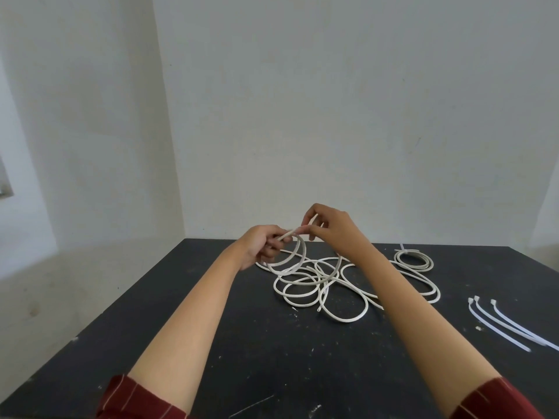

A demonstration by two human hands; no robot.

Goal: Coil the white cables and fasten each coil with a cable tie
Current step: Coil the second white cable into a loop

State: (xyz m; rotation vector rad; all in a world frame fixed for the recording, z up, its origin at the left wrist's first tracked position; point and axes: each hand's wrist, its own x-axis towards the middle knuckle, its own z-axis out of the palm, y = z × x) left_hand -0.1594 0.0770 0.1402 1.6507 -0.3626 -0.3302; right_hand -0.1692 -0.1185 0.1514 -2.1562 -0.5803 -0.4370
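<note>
Both hands raised above the far middle of the black table [211, 343]. Left hand [261, 244] curled around a loop of white cable [298, 261], gripping it at the top, the loop hanging from the fist toward the tabletop. Right hand [328, 229] pinching the same cable just beside the left fist, thumb and fingertips closed on the strand; one short cable end sticking up between the fingers.

Directly below and in front of the hands, the loose tangle of cable [326, 285]: several overlapping rings sprawled on the table, one big loop nearest the camera, others running right under the right forearm, which hides part of the heap. Impossible to tell how many separate cables make up the heap.

Farther right, near the table's back edge, a finished coil [414, 260], neatly wound, with a tie tail poking up at its far side; well apart from the hands, just beside the outermost loose loop.

At the right edge, three white cable ties [502, 325] lying side by side, heads toward the far side, apart from the tangle.

Dark red sleeves [136, 400] pushed up at the bottom corners. Pale specks scattered on the tabletop. Plain light wall [332, 101] behind.
</note>
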